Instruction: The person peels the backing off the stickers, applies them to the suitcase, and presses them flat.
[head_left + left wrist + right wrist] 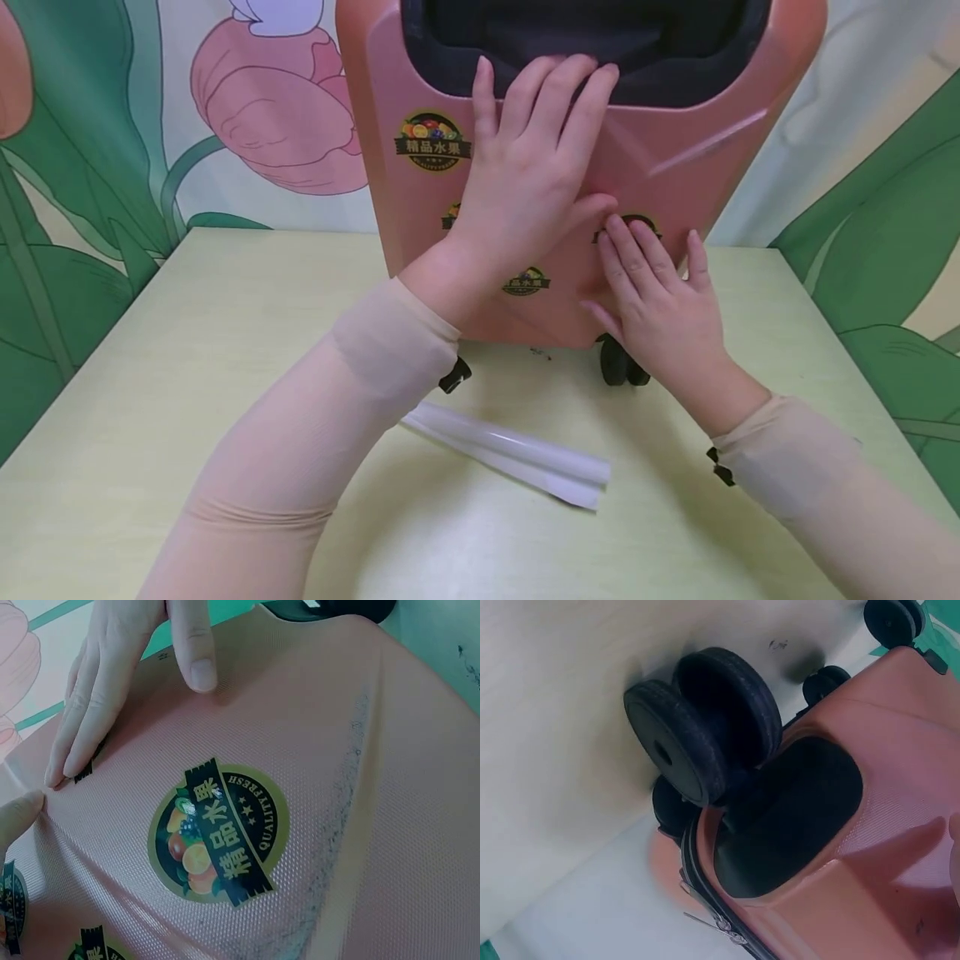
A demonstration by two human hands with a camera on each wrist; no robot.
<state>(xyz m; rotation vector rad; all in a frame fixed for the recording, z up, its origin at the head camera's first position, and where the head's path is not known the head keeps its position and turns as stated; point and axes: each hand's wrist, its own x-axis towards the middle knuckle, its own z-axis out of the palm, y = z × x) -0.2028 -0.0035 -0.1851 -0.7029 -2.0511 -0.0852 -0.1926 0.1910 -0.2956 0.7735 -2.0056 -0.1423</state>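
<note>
A pink hard-shell suitcase [675, 158] stands on the table, dark wheels down. My left hand [525, 158] lies spread on its front, fingertips at the lower edge of the black handle recess [450, 62]. Low on the right, my right hand [663, 312] presses straight fingertips against a round fruit sticker [647, 223], which they partly cover. The left thumb reaches close to those fingertips. More fruit stickers show: one at the upper left [432, 142], one lower down [527, 282] and one partly behind my left wrist [450, 215]. In the left wrist view a sticker [217, 832] lies flat on the textured shell.
A loosely rolled white sheet [517, 454] lies on the pale table [247, 333] before the suitcase. Dark twin wheels [705, 724] and a zipper [724, 926] show in the right wrist view. Behind hangs a cloth printed with leaves and flowers [277, 108].
</note>
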